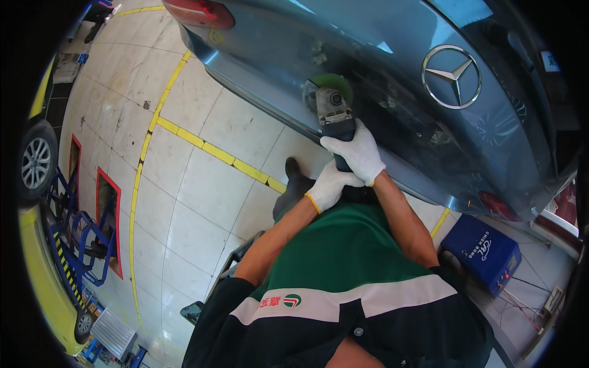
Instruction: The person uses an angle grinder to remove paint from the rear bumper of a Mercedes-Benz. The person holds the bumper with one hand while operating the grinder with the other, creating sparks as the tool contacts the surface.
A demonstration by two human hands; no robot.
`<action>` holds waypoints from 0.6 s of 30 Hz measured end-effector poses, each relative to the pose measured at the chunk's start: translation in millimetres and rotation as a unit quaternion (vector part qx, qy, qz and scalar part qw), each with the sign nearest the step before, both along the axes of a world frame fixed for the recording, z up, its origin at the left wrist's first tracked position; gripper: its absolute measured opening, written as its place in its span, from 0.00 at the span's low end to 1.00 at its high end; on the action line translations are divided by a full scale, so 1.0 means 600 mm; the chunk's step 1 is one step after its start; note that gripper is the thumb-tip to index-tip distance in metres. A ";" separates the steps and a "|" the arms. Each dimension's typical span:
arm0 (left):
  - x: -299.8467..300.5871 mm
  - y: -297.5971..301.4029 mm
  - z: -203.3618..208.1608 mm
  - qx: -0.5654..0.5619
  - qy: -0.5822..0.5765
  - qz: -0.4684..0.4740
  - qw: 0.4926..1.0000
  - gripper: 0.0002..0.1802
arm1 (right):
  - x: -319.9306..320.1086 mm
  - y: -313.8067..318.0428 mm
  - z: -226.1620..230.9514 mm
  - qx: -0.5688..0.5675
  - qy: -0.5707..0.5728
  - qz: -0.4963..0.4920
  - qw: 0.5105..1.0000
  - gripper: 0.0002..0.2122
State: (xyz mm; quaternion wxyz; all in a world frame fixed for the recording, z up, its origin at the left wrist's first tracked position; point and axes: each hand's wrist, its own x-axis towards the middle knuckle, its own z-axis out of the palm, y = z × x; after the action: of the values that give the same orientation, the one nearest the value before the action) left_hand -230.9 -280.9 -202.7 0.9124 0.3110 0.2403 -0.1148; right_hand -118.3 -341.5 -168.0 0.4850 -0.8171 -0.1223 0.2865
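Note:
An angle grinder (335,114) with a grey metal head and dark body points away from me, its green disc (335,84) over the rear of a blue-grey car (399,67). Whether the disc touches the paint I cannot tell. My right hand (359,152), in a white knit glove, wraps the grinder's body just behind the metal head. Closer to my belly, my left hand (333,186), gloved the same way, is closed round the rear of the body. Scuffed, dull patches mark the panel right of the disc.
A round chrome emblem (452,76) sits on the car at the right. Below the bumper's right end stands a blue box (481,253) with cables. Yellow lines (202,144) cross the tiled floor. At far left are a yellow car (38,260) and a blue metal frame (92,245).

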 end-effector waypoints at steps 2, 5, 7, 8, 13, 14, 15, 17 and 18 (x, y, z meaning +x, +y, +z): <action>0.000 0.000 0.001 -0.003 0.000 0.002 1.000 0.30 | -0.003 -0.003 -0.007 -0.006 -0.008 0.005 1.000 0.27; -0.001 -0.002 -0.003 -0.004 -0.001 0.009 1.000 0.29 | -0.002 -0.001 -0.001 0.012 0.007 0.003 1.000 0.26; 0.000 -0.001 -0.002 -0.001 -0.003 0.009 1.000 0.29 | -0.004 0.001 -0.002 0.015 0.013 -0.001 1.000 0.26; 0.000 -0.001 0.000 -0.002 -0.004 0.005 1.000 0.29 | -0.001 0.000 -0.005 0.009 0.007 -0.002 1.000 0.26; -0.001 -0.002 -0.001 -0.009 0.002 0.021 1.000 0.29 | -0.004 0.002 0.000 -0.002 -0.008 0.000 1.000 0.27; -0.001 -0.002 -0.002 -0.006 -0.002 0.015 1.000 0.29 | -0.004 0.002 0.004 0.006 0.006 -0.005 1.000 0.27; 0.000 -0.001 -0.004 -0.003 -0.006 0.009 1.000 0.29 | -0.004 0.001 0.006 0.015 0.021 -0.011 1.000 0.27; 0.000 -0.001 -0.004 0.000 -0.008 -0.003 1.000 0.30 | -0.002 0.000 0.001 0.006 0.015 -0.006 1.000 0.27; -0.001 0.000 -0.004 -0.001 -0.005 -0.008 1.000 0.30 | 0.000 0.000 -0.001 0.003 0.011 -0.003 1.000 0.27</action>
State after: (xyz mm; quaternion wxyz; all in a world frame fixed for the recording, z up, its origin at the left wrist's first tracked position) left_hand -231.4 -281.2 -205.1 0.9131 0.3122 0.2330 -0.1206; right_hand -118.5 -341.7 -168.5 0.4893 -0.8130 -0.1151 0.2941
